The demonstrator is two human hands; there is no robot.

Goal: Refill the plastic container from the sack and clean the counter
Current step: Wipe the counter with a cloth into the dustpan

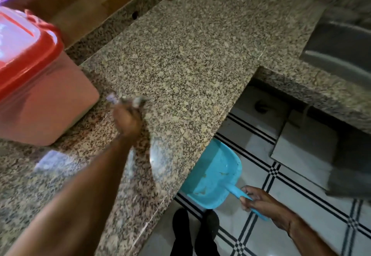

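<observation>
A plastic container [46,103] with a red lid [30,55] stands closed at the left of the speckled granite counter [190,45]. My left hand [127,120] rests on the counter just right of the container, blurred, fingers closed on a small greyish cloth-like thing [136,101]. My right hand [259,200] grips the handle of a blue dustpan [212,175], held just below the counter's front edge. A few crumbs lie in the pan. No sack is in view.
A steel sink [341,49] sits at the right end of the counter. Below lies a white tiled floor [301,205] with black lines, where my dark shoes [180,227] stand. An open cupboard door [305,151] hangs under the sink.
</observation>
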